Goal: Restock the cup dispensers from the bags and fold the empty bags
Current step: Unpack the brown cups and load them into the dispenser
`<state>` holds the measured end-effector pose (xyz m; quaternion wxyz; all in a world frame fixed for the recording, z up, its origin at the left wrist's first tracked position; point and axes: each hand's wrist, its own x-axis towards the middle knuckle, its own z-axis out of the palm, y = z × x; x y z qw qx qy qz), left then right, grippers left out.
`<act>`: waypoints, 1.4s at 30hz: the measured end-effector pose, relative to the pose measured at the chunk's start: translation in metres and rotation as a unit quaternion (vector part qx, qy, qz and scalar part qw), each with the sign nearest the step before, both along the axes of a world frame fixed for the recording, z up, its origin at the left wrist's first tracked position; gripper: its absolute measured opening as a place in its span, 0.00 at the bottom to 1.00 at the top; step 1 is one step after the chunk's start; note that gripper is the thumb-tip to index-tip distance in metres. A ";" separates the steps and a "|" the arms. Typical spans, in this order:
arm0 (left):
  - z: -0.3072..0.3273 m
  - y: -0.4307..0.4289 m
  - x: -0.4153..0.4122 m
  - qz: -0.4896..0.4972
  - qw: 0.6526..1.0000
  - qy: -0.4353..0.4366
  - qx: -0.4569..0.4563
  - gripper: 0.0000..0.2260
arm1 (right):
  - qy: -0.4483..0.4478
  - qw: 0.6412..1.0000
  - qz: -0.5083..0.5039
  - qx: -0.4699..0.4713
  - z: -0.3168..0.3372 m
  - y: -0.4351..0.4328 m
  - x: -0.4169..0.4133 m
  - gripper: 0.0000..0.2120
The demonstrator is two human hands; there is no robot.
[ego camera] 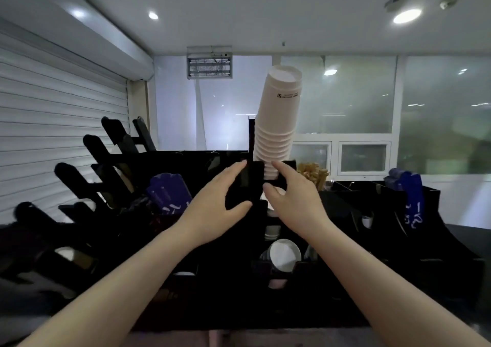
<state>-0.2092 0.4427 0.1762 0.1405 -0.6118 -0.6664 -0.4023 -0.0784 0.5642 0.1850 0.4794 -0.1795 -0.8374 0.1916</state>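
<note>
**A:** Entry one, the task's thing?
**B:** Cup stack (pixel 279 123): white paper cups, nested, bottoms up, leaning a little to the right. Its lower end sits in the top of the black dispenser (pixel 247 184) at the middle of the counter.

**A:** Printing on it?
**B:** One small dark mark and a line of text near the top cup's rim band. It is too small to read.

**A:** Left hand?
**B:** Left hand (pixel 220 200): fingers straight and laid against the dispenser's front panel, thumb spread wide below them.

**A:** Right hand?
**B:** Right hand (pixel 295 195): forefinger and thumb are parted, one above and one below the stack's foot. The other fingers are loosely curved. I cannot tell whether it grips the cups or only touches them.

**A:** Other stock?
**B:** Single white cup (pixel 283 253), mouth towards the camera, in a lower opening of the same dispenser. Blue sleeves (pixel 168 191) to the left, blue packet (pixel 410 195) to the right, both with white script I cannot make out. Tan stick bundle (pixel 312 172) just right of the stack. Slanted black racks (pixel 101 160) at far left.

**A:** Fixtures?
**B:** Roller shutter (pixel 61 123) on the left wall. Grilled light unit (pixel 209 64) high on the back wall, lettering illegible.
</note>
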 end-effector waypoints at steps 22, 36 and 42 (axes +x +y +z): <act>-0.212 -0.332 -0.071 0.252 0.956 -0.123 -0.085 0.14 | -0.320 0.907 0.236 0.139 -0.242 -0.238 -0.051 0.15; -0.309 -0.385 -0.053 0.187 0.942 -0.160 -0.229 0.13 | -0.526 0.838 0.062 0.129 -0.291 -0.277 -0.021 0.15; -0.325 -0.383 -0.061 0.155 0.916 -0.070 -0.364 0.32 | -0.562 0.799 0.087 0.192 -0.296 -0.288 -0.028 0.33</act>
